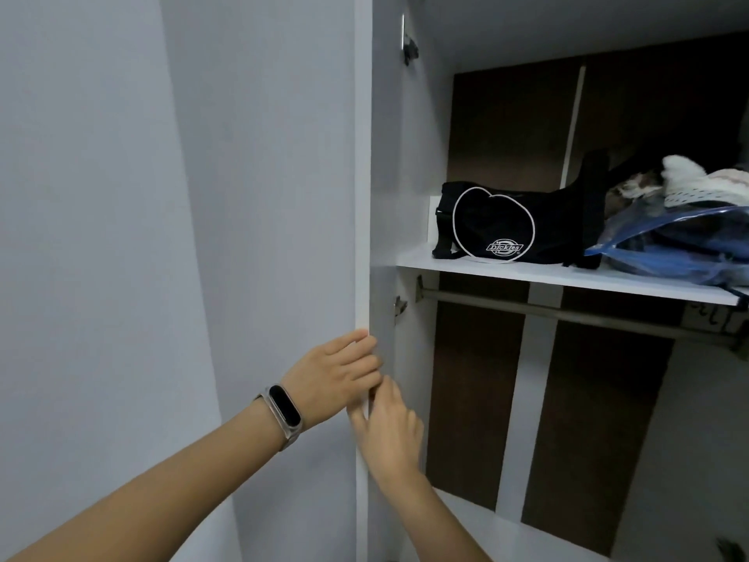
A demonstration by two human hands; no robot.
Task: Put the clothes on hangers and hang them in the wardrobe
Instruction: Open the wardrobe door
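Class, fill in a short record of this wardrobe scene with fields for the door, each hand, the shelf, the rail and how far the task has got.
door: wardrobe door open, seen edge-on
left hand: left hand with a wrist band, fingers curled over the door edge
right hand: right hand touches the same edge, just below; grip unclear
shelf: black bag, blue plastic bag, white cloth
rail: hanging rail bare where visible
task stage: no clothes or hangers in view

Both hands meet at the free edge of the open wardrobe door (362,196): the left hand (340,375) curls its fingers round it, the right hand (389,432) just below. Right of the door, a black bag (514,225) sits on the shelf (567,277), above the rail (567,314).
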